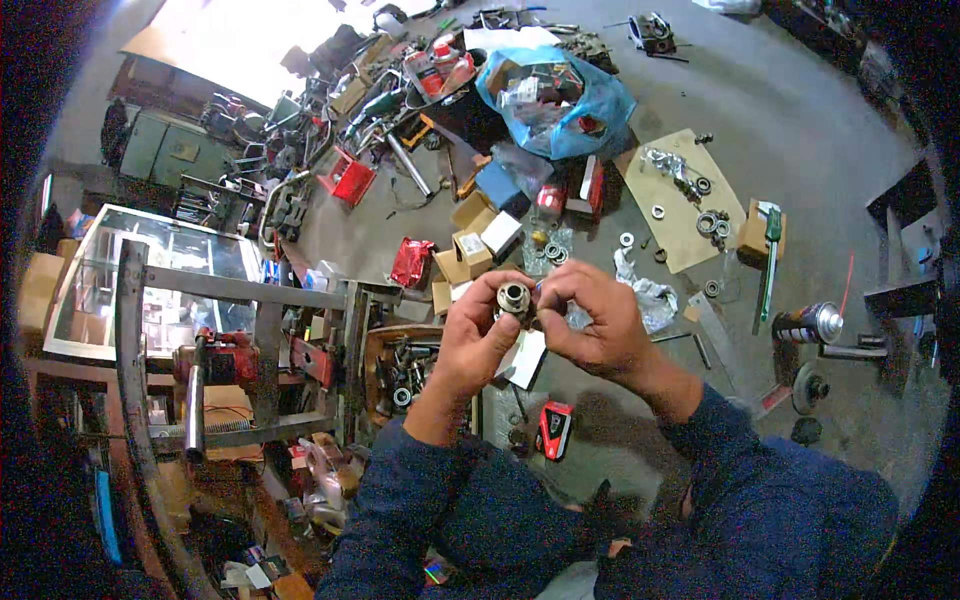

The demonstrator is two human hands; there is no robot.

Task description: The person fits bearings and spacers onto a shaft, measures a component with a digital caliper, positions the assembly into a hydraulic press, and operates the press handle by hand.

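In the middle of the head view, my left hand (472, 345) grips a small cylindrical metal part (515, 298) with a round bore at its top, fingers wrapped behind it and thumb across its front. My right hand (595, 318) is beside it, fingers curled in a pinch just right of the part, on something too small or hidden to make out. Below the hands lies a white card or box (523, 362), and a red-and-black box (553, 428) is nearer my body.
A metal frame (130, 340) with a red jack (205, 355) stands left. Cardboard boxes (470, 240), a blue bag (555, 100) and a board with bearings (680, 220) lie ahead. A spray can (805, 325) lies right. A tray of metal parts (400, 360) sits left of my hands.
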